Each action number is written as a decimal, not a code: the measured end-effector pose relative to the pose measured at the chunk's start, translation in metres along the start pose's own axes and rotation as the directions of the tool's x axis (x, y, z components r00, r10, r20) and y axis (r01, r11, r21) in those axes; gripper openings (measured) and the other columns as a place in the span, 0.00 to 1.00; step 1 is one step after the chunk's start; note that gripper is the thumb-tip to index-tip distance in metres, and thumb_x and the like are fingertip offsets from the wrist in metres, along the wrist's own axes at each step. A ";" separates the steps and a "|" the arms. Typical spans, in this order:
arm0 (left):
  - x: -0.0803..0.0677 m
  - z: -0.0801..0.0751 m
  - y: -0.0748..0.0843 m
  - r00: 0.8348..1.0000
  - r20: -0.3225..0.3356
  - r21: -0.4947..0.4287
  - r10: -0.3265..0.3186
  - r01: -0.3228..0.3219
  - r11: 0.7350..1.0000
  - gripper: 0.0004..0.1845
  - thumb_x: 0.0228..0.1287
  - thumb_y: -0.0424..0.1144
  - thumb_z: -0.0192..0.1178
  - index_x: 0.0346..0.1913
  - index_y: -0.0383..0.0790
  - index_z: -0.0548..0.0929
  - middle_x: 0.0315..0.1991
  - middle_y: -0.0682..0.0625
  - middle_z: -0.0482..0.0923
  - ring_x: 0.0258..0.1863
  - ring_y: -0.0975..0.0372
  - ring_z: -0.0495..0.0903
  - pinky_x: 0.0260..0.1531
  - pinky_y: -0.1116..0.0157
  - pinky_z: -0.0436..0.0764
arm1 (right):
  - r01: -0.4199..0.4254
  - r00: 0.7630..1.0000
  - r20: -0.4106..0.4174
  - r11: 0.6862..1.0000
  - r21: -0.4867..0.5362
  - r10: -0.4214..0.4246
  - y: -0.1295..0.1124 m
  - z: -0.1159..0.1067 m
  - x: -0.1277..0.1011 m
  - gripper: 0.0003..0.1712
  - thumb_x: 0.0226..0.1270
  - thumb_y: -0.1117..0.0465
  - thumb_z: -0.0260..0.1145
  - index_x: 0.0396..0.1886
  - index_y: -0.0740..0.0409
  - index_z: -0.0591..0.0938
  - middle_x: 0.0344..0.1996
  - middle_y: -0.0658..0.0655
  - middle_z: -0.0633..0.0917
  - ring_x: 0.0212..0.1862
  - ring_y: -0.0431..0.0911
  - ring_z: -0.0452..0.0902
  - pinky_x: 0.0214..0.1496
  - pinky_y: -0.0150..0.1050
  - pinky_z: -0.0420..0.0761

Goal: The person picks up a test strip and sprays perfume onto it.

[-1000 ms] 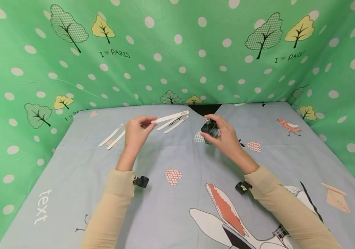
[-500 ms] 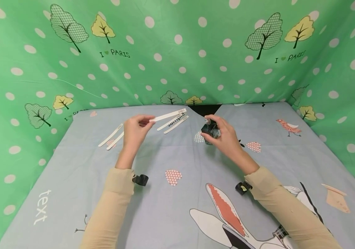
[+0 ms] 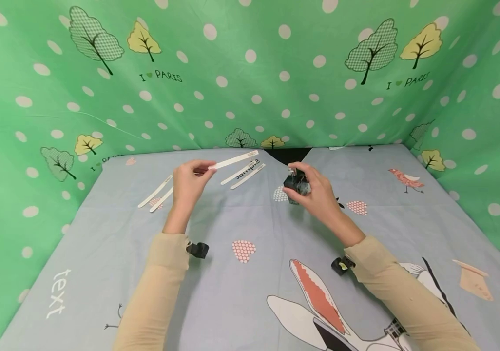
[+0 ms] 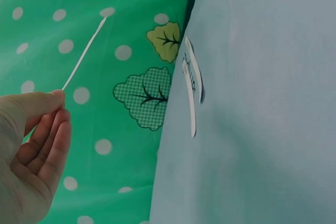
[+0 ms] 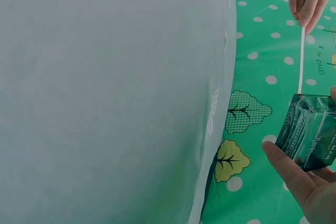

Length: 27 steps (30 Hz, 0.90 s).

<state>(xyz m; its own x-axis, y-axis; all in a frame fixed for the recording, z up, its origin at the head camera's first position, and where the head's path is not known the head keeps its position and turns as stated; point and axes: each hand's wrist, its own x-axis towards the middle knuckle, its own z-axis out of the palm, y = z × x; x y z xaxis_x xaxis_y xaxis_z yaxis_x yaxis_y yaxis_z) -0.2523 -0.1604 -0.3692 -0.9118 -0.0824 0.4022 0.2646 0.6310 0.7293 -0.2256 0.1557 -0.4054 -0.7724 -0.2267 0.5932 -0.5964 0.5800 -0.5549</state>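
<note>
My left hand pinches the near end of a white paper test strip between thumb and fingers. The strip points right and slightly up, raised over the far part of the table; the left wrist view catches this paper strip nearly edge-on. In my right hand is a dark glass perfume bottle, gripped between thumb and fingers with the index finger up at its spray top. Clear faceted sides and small lettering show on the bottle in the right wrist view. A gap separates the strip's tip from the bottle.
Two more strips lie side by side below the held one, and another pair lies left of my left hand. A printed blue-grey cloth covers the table. Behind it hangs a green dotted curtain.
My left hand has drawn slightly left and up with the strip, so its tip sits farther from the bottle. The right hand and perfume bottle have stayed nearly still.
</note>
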 end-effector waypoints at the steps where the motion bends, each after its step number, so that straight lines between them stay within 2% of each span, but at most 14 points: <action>1: 0.001 0.000 -0.001 1.000 -0.001 -0.001 -0.001 0.001 1.000 0.10 0.62 0.36 0.70 0.44 0.38 0.90 0.38 0.41 0.89 0.37 0.54 0.87 0.41 0.62 0.87 | 0.001 1.000 0.000 1.000 0.001 -0.001 0.000 0.000 0.000 0.35 0.59 0.58 0.76 0.65 0.49 0.73 0.57 0.61 0.81 0.46 0.54 0.80 0.38 0.49 0.85; 5: 0.003 0.000 -0.003 1.000 -0.010 0.001 -0.007 0.007 1.000 0.09 0.62 0.36 0.69 0.44 0.37 0.90 0.38 0.41 0.89 0.37 0.53 0.87 0.41 0.64 0.87 | -0.001 1.000 0.002 1.000 0.004 0.001 -0.001 0.000 0.000 0.35 0.59 0.58 0.76 0.65 0.48 0.72 0.57 0.61 0.81 0.44 0.53 0.80 0.36 0.47 0.85; 11: 0.007 0.001 -0.009 0.999 -0.015 0.008 -0.042 0.042 0.999 0.10 0.62 0.37 0.69 0.45 0.38 0.90 0.38 0.42 0.89 0.37 0.54 0.87 0.39 0.67 0.85 | -0.009 1.000 0.006 1.000 0.003 0.009 0.001 0.001 0.000 0.35 0.60 0.58 0.76 0.65 0.48 0.72 0.57 0.62 0.81 0.45 0.54 0.80 0.37 0.48 0.85; 20: 0.017 0.011 -0.019 0.997 -0.016 -0.005 -0.076 0.076 0.997 0.10 0.62 0.36 0.69 0.45 0.37 0.90 0.38 0.40 0.89 0.38 0.53 0.87 0.42 0.62 0.86 | -0.020 1.000 0.013 1.000 -0.002 0.020 0.000 0.001 0.000 0.35 0.60 0.58 0.76 0.65 0.48 0.72 0.57 0.61 0.81 0.46 0.54 0.80 0.38 0.48 0.86; 27: 0.023 0.020 -0.031 0.991 -0.025 -0.006 -0.133 0.133 0.991 0.10 0.62 0.37 0.70 0.45 0.39 0.90 0.39 0.41 0.89 0.38 0.54 0.86 0.37 0.69 0.81 | -0.015 1.000 0.018 1.000 0.004 0.015 0.000 0.001 -0.001 0.35 0.60 0.58 0.76 0.65 0.48 0.72 0.56 0.61 0.81 0.47 0.55 0.81 0.41 0.49 0.87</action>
<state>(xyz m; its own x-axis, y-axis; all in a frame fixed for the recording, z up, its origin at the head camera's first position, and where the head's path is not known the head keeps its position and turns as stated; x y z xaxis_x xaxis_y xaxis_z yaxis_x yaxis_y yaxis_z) -0.2878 -0.1661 -0.3937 -0.9309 -0.1849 0.3149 0.1428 0.6093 0.7799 -0.2253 0.1548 -0.4066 -0.7851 -0.2325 0.5741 -0.5857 0.5803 -0.5659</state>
